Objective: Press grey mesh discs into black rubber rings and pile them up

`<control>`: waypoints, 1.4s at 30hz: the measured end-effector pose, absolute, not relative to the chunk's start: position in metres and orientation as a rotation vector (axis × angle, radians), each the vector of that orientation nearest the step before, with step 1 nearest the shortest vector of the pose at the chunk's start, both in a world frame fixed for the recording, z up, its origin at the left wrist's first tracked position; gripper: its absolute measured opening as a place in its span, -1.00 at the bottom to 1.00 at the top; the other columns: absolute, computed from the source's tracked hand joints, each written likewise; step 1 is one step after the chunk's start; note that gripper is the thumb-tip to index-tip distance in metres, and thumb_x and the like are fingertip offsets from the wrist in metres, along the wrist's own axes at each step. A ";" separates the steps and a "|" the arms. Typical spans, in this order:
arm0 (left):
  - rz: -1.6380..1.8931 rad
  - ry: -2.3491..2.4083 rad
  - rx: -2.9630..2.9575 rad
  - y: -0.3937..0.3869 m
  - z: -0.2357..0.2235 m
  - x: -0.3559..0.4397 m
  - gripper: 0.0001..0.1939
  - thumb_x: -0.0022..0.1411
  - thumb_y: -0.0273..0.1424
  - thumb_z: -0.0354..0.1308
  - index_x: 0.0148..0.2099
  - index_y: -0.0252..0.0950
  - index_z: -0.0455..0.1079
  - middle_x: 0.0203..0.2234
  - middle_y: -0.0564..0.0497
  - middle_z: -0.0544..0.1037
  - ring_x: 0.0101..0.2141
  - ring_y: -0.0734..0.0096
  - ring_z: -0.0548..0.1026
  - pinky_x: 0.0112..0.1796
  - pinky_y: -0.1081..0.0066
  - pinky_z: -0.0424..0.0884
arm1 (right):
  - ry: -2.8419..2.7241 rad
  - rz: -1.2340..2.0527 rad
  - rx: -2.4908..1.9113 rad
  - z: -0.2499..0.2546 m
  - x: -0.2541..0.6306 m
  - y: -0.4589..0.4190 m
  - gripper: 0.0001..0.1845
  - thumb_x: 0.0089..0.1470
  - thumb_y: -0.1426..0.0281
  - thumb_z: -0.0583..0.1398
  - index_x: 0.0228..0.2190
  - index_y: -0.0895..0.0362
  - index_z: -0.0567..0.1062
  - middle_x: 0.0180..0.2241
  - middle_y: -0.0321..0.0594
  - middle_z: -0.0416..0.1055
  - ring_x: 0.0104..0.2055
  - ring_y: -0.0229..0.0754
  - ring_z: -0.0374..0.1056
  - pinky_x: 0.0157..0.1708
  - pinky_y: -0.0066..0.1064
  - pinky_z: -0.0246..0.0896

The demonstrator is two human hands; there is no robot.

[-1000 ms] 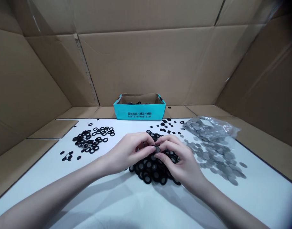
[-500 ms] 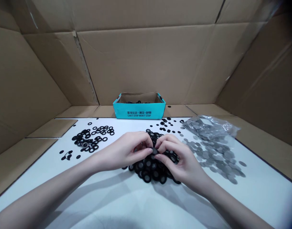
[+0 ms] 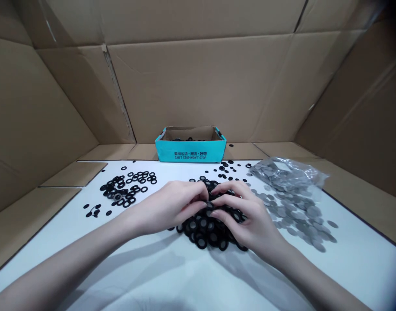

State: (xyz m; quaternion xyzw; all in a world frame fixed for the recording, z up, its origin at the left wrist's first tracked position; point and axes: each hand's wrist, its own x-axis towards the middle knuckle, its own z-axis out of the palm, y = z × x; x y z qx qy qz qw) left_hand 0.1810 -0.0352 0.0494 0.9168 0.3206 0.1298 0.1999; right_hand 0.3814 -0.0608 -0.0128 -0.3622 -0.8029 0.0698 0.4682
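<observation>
While the left hand [image 3: 167, 207] and the right hand [image 3: 248, 216] bend together over a heap of black rubber rings with grey centres [image 3: 204, 233], the two sets of fingers curl inward and nearly meet at the top of the heap. The hands are close together, not apart, with their fingertips [image 3: 208, 204] bunched around a dark piece or two. Whether either hand is truly clamped on a ring cannot be told, since the fingers hide what lies between them. The heap sits on the white tabletop [image 3: 353, 268] directly under the palms, near the edge closest to the person, and its rings lie overlapping and tilted.

The step in hand looks like picking through this heap at the fingertips. The next move seems to call for freeing one piece from the tangle and lifting it clear of its neighbours.

To the left lies a looser spread of smaller black rings [image 3: 128, 188], with a few tiny black pieces [image 3: 91, 211] just beyond it. To the right, grey mesh discs [image 3: 296, 214] fan out from a clear plastic bag [image 3: 286, 172]. More small black pieces are scattered [image 3: 224, 170] just above the heap. Behind them, at the far edge of the tabletop, stands a teal cardboard box [image 3: 190, 156] with dark pieces inside, and brown cardboard sheets [image 3: 201, 82] wall in the scene.
</observation>
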 end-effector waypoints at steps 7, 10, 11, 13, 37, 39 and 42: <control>0.400 0.845 2.541 -0.038 0.047 0.184 -0.92 0.32 -0.48 0.03 -0.23 -0.31 0.34 -0.38 0.06 0.52 -0.37 0.46 0.46 -0.37 0.51 0.28 | -1.954 0.133 -0.896 -0.014 0.381 -0.061 -0.85 0.11 0.56 0.18 -0.44 0.10 0.42 -0.26 -0.14 0.39 -0.16 -0.09 0.29 -0.20 -0.21 0.24; 0.459 0.825 2.532 -0.037 0.042 0.188 -0.93 0.32 -0.48 0.03 -0.23 -0.31 0.33 -0.38 0.05 0.51 -0.38 0.45 0.46 -0.37 0.51 0.29 | -1.941 0.247 -0.904 -0.015 0.380 -0.061 -0.80 0.08 0.59 0.18 -0.50 0.10 0.34 -0.28 -0.19 0.39 -0.19 -0.12 0.30 -0.23 -0.26 0.24; 0.474 0.825 2.542 -0.037 0.040 0.189 -0.92 0.32 -0.49 0.02 -0.24 -0.31 0.33 -0.39 0.05 0.51 -0.39 0.46 0.46 -0.38 0.51 0.28 | -1.936 0.289 -0.908 -0.015 0.380 -0.061 -0.78 0.08 0.60 0.18 -0.51 0.10 0.33 -0.29 -0.20 0.39 -0.19 -0.14 0.30 -0.24 -0.27 0.24; 0.485 0.837 2.576 -0.036 0.036 0.190 -0.88 0.33 -0.52 -0.03 -0.24 -0.31 0.32 -0.40 0.04 0.50 -0.41 0.46 0.44 -0.40 0.51 0.27 | -1.931 0.347 -0.910 -0.016 0.379 -0.060 -0.77 0.08 0.60 0.17 -0.51 0.10 0.30 -0.29 -0.22 0.39 -0.20 -0.16 0.30 -0.24 -0.29 0.24; 0.570 0.866 2.489 -0.032 0.033 0.188 -0.92 0.25 -0.51 0.08 -0.28 -0.34 0.40 -0.43 0.04 0.53 -0.41 0.46 0.48 -0.37 0.51 0.34 | -1.950 0.058 -0.899 -0.013 0.382 -0.060 -0.87 0.12 0.53 0.18 -0.39 0.06 0.46 -0.22 -0.13 0.45 -0.14 -0.05 0.33 -0.17 -0.13 0.27; 0.566 0.867 2.480 -0.034 0.033 0.189 -0.91 0.29 -0.49 0.06 -0.26 -0.33 0.38 -0.41 0.04 0.53 -0.40 0.46 0.47 -0.37 0.51 0.33 | -1.951 0.091 -0.899 -0.012 0.382 -0.060 -0.84 0.12 0.56 0.15 -0.43 0.07 0.41 -0.24 -0.14 0.44 -0.16 -0.07 0.32 -0.18 -0.15 0.26; 0.539 0.871 2.510 -0.035 0.033 0.189 -0.90 0.33 -0.47 0.02 -0.24 -0.32 0.34 -0.41 0.04 0.52 -0.42 0.47 0.45 -0.40 0.51 0.30 | -1.955 0.211 -0.903 -0.010 0.381 -0.061 -0.81 0.12 0.58 0.12 -0.47 0.08 0.33 -0.27 -0.16 0.42 -0.17 -0.10 0.31 -0.22 -0.20 0.27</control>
